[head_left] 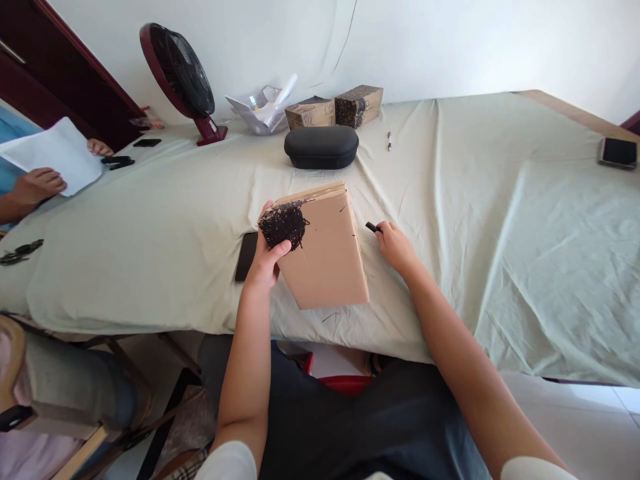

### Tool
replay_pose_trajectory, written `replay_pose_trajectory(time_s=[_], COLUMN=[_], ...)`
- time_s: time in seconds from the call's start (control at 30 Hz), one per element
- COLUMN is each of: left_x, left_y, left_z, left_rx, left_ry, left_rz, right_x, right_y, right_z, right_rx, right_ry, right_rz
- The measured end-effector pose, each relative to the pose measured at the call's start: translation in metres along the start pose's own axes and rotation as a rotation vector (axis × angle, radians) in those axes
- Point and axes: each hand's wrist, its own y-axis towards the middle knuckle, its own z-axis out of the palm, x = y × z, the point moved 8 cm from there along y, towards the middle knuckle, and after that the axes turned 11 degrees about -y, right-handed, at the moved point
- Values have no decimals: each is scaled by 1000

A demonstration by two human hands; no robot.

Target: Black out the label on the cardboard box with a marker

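My left hand [267,257] grips a tan cardboard box [325,253] by its upper left corner, thumb on the front face. The box is tilted above the cloth-covered table. A dense black scribbled patch [287,223] covers that corner and runs onto the top edge; a few small black marks dot the rest of the face. To the right of the box, apart from it, my right hand [397,245] is closed around a short black marker [373,227], its end pointing toward the box. Partly behind my left hand lies a dark phone [245,257].
Beyond the box are a black zip case [321,147], two cardboard boxes [359,107] with dark markings, a clear basket [260,113] and a fan [180,73]. A small pen [389,141] lies nearby. At left, another person's hands hold white paper [60,153]. A dark device [618,153] sits far right.
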Motion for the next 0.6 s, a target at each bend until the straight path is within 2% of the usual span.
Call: replay_pose_trajectory(time_s=[0.27, 0.6], left_x=[0, -4], left_y=[3, -1], left_z=[3, 9], left_rx=[84, 51], left_ry=[52, 38], left_rz=[5, 9], right_x=[2, 6], right_y=[-4, -5], right_z=[-2, 2], right_rx=[19, 65], right_ry=[-15, -58], right_rz=[22, 28])
